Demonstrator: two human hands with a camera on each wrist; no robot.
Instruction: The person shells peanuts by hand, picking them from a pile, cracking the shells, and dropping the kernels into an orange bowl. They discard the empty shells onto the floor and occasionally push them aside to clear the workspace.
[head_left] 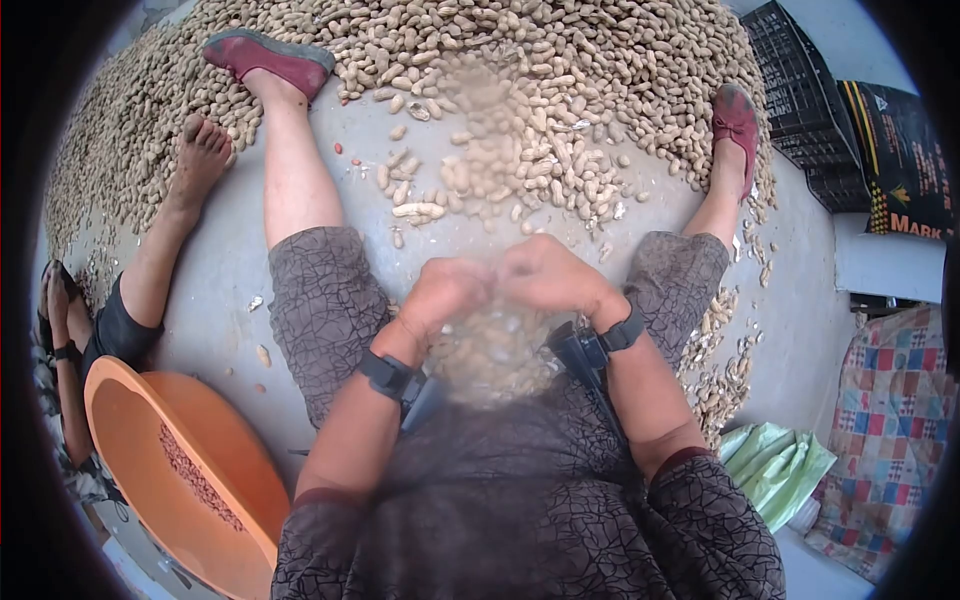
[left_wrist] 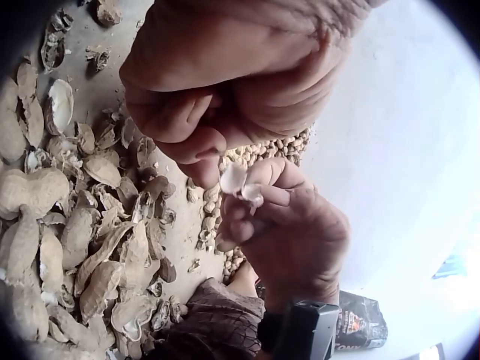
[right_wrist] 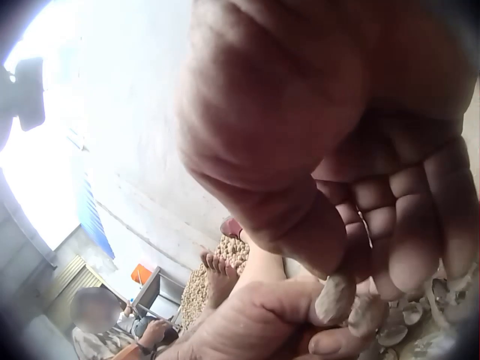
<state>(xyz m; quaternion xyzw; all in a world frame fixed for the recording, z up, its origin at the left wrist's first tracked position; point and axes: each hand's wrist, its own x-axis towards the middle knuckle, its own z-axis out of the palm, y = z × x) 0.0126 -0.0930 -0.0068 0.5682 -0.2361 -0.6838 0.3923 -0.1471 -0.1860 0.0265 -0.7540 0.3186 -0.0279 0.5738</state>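
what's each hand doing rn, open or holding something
Left hand: closed, pinching a split, pale peanut shell.
Right hand: closed, pinching the same shell.

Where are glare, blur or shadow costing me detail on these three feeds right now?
Head view: curved distortion with dark corners, and a hazy smear running from the peanuts down to the left hand and right hand; left wrist view: right side washed out, though the loose shells look fairly clear; right wrist view: burnt-out glare upper left, right palm in shadow.
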